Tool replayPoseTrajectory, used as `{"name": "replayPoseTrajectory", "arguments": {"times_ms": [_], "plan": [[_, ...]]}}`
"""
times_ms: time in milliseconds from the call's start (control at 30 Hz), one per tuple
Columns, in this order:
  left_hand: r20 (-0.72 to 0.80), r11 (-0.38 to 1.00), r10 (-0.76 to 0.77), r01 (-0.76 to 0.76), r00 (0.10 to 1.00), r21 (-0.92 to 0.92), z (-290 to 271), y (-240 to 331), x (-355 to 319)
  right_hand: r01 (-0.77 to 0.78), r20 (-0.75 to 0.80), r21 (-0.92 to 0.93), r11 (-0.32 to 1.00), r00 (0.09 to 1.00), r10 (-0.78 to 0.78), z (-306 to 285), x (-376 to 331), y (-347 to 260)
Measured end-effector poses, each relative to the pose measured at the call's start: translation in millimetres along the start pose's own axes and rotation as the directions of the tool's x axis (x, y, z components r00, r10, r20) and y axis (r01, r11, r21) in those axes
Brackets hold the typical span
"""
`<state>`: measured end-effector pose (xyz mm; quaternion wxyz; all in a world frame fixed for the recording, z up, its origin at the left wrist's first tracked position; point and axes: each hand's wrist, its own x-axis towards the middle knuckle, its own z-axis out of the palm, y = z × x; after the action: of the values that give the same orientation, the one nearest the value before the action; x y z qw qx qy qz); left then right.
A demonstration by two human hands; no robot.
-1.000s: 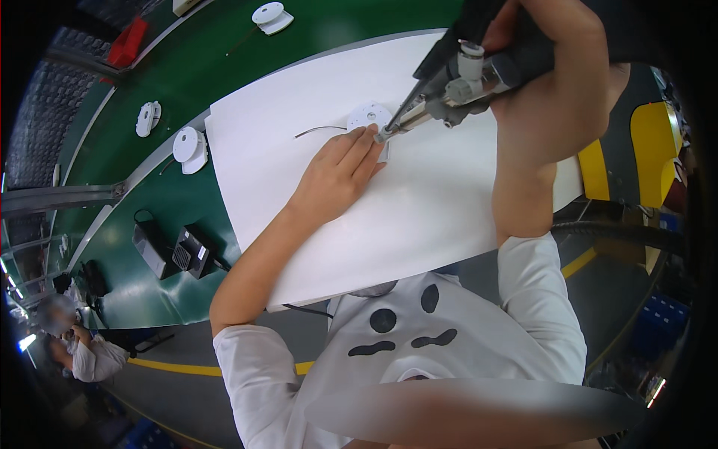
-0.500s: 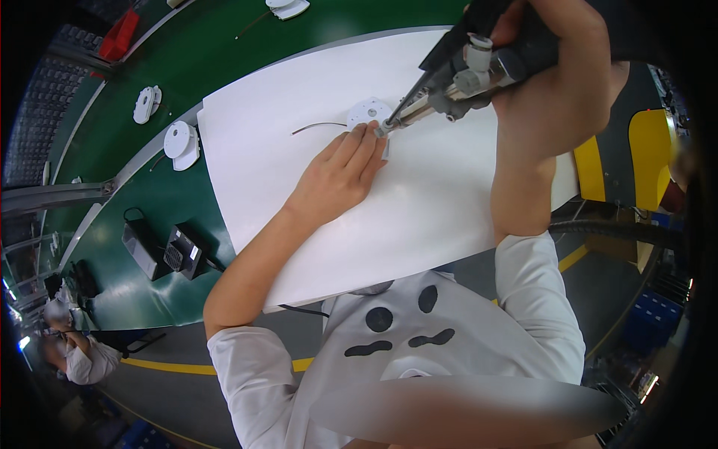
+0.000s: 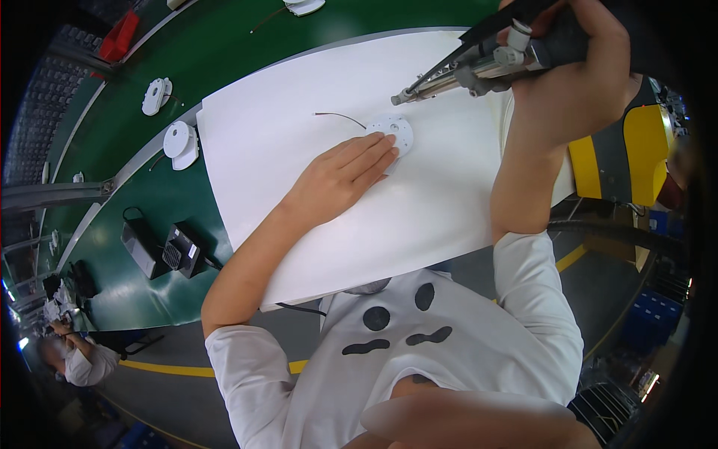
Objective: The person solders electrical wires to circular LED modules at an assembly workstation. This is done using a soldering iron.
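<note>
A white round plastic part (image 3: pixel 401 132) with small holes lies on a white sheet (image 3: pixel 441 202). From its left side a thin dark wire (image 3: pixel 340 115) curls out. My left hand (image 3: pixel 336 179) is closed on the part, fingers together over its near left edge; the thumb is mostly hidden. My right hand (image 3: pixel 583 90) is wrapped round a power screwdriver (image 3: pixel 486 71) with metal fittings. The driver's tip is just beyond the part's far edge, apart from it in the picture. Some of the right fingers are hidden behind the tool.
On the green surface at left sit similar white parts (image 3: pixel 179 144) and two black boxy devices (image 3: pixel 182 251). A metal rail (image 3: pixel 56 194) crosses there. A red bin (image 3: pixel 120 37) stands far left, a yellow-and-black object (image 3: pixel 643 153) at right. Another person (image 3: pixel 86 359) works at lower left.
The screwdriver tip has come off the white part and moved up and right. My left hand has shifted the part slightly right and nearer. White parts at the far side have moved right.
</note>
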<state>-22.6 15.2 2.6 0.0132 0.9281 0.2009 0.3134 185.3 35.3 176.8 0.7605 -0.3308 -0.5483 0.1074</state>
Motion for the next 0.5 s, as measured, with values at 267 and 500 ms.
{"name": "replayPoseTrajectory", "arguments": {"times_ms": [267,500], "plan": [[-0.022,0.995,-0.049,0.051,0.999,0.091,0.8,0.0,-5.0,-0.196,-0.084,0.082,0.977,0.976,0.202,5.9,-10.9,-18.6],[-0.066,0.982,-0.012,0.024,0.998,0.187,3.3,-1.7,-6.0,-0.142,0.248,-0.012,0.99,0.958,0.141,25.2,-4.4,-27.3]]}}
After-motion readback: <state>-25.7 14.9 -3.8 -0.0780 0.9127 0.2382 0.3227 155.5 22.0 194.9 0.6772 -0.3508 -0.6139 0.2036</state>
